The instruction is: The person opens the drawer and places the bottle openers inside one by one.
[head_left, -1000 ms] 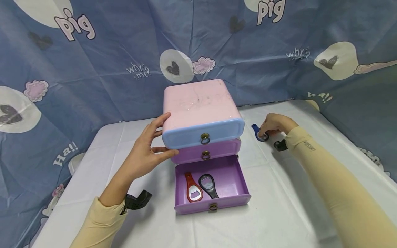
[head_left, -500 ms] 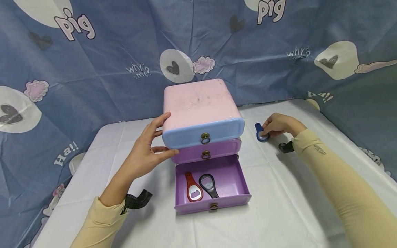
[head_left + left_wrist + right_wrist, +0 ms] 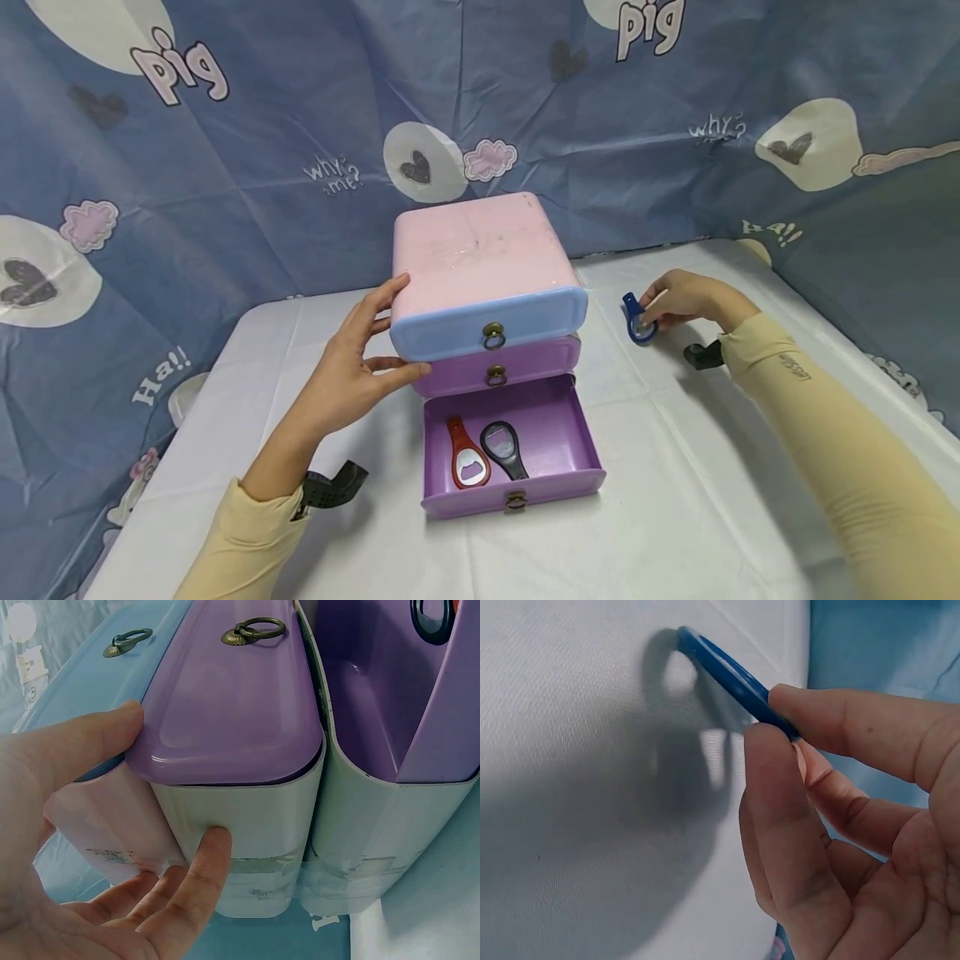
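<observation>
In the head view my left hand [image 3: 341, 379] touches the left side of a stacked drawer unit [image 3: 480, 250] with a pink top. Its fingers lie spread along the side wall and the thumb rests at the front edge of the middle purple drawer [image 3: 232, 697]. My right hand [image 3: 686, 302] pinches a blue bottle opener [image 3: 636, 315] between thumb and fingers, right of the unit. In the right wrist view the blue bottle opener [image 3: 731, 679] is seen edge-on, apart from its shadow on the cloth. A red bottle opener [image 3: 469, 462] and a black bottle opener [image 3: 504, 448] lie in the pulled-out bottom drawer [image 3: 551, 425].
The blue top drawer [image 3: 540, 315] and the middle drawer are closed, each with a brass ring pull. A white cloth [image 3: 645, 467] covers the table. Blue printed fabric [image 3: 300, 100] hangs behind and at the sides.
My right hand has taken hold of the blue bottle opener and moved slightly right with it, and the opener has tilted. The left hand stays on the drawer unit.
</observation>
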Demonstrator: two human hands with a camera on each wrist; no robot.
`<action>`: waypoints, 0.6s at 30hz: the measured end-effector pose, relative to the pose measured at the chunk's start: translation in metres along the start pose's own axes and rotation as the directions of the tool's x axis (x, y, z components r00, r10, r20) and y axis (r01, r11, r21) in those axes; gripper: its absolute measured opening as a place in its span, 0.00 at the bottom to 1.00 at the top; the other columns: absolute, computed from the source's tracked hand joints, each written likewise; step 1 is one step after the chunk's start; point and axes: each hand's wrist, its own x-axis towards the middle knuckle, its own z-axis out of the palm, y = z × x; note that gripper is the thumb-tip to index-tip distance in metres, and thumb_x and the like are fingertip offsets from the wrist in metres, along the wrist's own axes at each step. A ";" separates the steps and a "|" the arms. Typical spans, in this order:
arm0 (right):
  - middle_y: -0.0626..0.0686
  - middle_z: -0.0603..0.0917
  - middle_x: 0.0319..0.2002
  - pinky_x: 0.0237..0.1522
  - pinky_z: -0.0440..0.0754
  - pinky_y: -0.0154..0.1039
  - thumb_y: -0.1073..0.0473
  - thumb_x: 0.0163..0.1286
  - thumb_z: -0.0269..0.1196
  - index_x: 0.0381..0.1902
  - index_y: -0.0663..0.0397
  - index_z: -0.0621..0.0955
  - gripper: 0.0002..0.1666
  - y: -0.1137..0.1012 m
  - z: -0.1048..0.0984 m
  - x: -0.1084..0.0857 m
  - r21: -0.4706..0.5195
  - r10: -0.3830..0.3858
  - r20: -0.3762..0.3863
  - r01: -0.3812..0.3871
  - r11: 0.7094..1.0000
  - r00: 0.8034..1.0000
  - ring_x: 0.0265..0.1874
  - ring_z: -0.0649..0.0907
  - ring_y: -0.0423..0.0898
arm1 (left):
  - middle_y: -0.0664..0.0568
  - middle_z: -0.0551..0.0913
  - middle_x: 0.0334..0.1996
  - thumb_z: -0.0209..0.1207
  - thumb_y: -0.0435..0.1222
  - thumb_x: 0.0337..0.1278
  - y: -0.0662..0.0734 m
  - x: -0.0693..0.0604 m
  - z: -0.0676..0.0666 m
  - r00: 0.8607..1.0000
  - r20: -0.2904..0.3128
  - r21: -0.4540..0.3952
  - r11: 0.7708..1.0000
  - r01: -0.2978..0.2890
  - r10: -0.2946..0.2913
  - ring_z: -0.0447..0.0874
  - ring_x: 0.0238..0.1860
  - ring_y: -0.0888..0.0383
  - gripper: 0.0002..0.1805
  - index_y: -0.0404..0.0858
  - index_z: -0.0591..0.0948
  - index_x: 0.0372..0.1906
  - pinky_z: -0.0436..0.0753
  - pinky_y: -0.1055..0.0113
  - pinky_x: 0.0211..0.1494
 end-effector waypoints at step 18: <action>0.43 0.87 0.30 0.34 0.86 0.30 0.58 0.77 0.69 0.64 0.73 0.78 0.28 0.008 -0.008 -0.026 -0.061 -0.087 -0.073 0.083 0.995 0.993 0.27 0.82 0.35 | 0.47 0.63 0.80 0.78 0.25 0.54 -0.001 0.001 0.001 1.000 -0.004 0.004 1.000 0.008 -0.008 0.70 0.78 0.39 0.62 0.71 0.58 0.84 0.93 0.59 0.55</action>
